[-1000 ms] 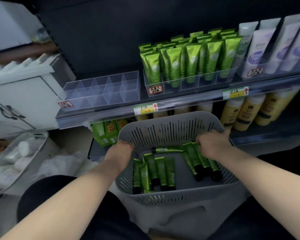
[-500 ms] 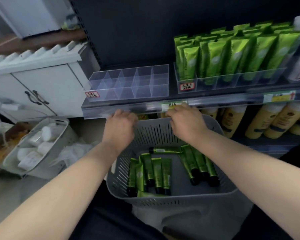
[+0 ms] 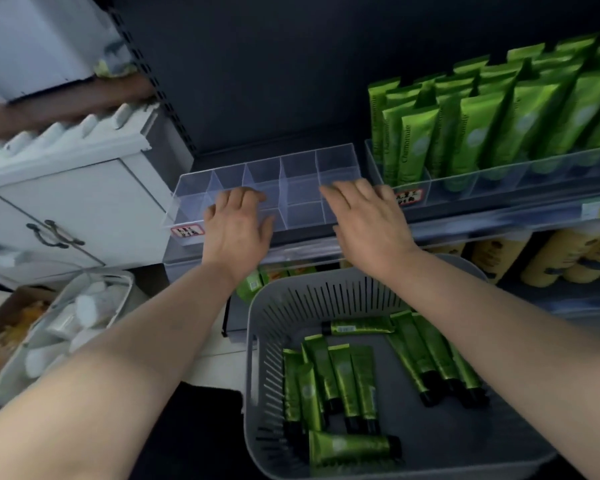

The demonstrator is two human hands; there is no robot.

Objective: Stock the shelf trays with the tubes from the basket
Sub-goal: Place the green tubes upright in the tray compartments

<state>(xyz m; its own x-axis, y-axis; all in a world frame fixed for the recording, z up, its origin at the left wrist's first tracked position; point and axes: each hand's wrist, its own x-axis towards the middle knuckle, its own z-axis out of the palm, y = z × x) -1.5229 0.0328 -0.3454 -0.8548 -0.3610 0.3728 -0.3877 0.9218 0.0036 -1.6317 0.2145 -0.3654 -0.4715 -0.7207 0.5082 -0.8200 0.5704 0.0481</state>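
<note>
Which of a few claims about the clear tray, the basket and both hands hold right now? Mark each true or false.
1. The clear tray holds no tubes. True.
2. Each hand grips a tube. False: the left hand and the right hand rest on the clear tray and hold nothing.
3. The short green tubes lie in the grey basket. True.
4. The neighbouring tray to the right is unstocked. False: it is packed with tall green tubes standing upright.
</note>
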